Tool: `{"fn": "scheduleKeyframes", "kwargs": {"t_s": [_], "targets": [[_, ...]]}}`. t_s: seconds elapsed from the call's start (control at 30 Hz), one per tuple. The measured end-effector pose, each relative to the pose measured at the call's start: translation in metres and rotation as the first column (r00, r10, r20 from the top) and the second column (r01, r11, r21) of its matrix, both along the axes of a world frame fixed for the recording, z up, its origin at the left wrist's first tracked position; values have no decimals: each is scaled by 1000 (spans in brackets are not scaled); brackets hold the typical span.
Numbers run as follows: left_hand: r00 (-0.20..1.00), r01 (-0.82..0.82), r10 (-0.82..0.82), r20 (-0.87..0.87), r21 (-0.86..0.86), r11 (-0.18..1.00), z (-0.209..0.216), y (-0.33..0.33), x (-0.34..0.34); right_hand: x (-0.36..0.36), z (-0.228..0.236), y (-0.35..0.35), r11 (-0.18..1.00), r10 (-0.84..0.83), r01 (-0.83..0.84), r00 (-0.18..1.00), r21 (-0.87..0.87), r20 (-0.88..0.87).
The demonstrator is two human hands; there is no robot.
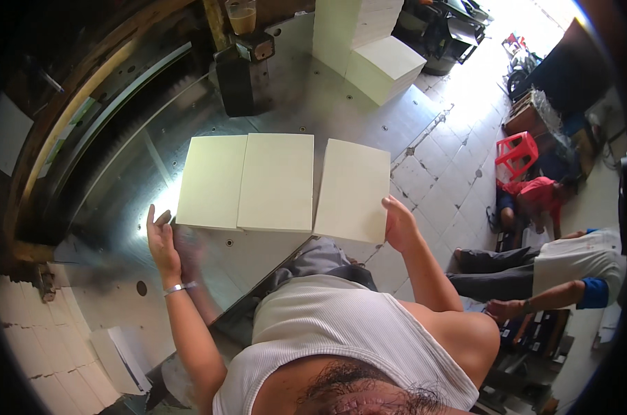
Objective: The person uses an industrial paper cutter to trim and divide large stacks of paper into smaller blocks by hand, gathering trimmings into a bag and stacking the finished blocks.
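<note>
Three stacks of cream paper lie in a row in front of me on a shiny metal table (251, 266). The left stack (211, 181) and the middle stack (277, 181) stand side by side, touching. A narrow gap parts the right stack (353, 190), slightly turned, from the middle one. My right hand (400, 225) grips the right stack at its near right corner, thumb at the top edge, its other fingers hidden. Beside the near left corner of the left stack, my left hand (162, 245) is raised with fingers apart and nothing in it.
Taller paper piles (386, 66) stand at the table's far side. A black block (234, 83) and a glass of brown drink (242, 16) are at the back left. On the right, two people, one standing (569, 266), are near a red plastic stool (516, 153) on the tiled floor.
</note>
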State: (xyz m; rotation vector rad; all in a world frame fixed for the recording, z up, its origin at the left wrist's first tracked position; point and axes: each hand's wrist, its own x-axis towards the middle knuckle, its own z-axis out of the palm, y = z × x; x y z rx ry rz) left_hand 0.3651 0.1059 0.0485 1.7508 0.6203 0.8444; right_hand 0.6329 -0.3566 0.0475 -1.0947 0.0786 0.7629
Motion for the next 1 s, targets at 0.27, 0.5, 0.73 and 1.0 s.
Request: {"fn": "scheduleKeyframes", "kwargs": {"t_s": [0.27, 0.5, 0.73, 1.0], "targets": [[998, -64, 66, -6, 214, 975, -5, -7, 1, 37, 27, 1, 993, -105, 84, 952, 84, 287], [996, -70, 82, -38, 253, 965, -12, 0, -1, 185, 93, 28, 872, -459, 308, 787, 381, 413], [992, -126, 129, -9, 139, 982, -8, 0, 1, 318, 136, 67, 880, -474, 391, 769, 271, 430], [986, -164, 164, 10, 73, 984, -14, 4, 0, 355, 91, 89, 796, -601, 582, 727, 167, 332]]}}
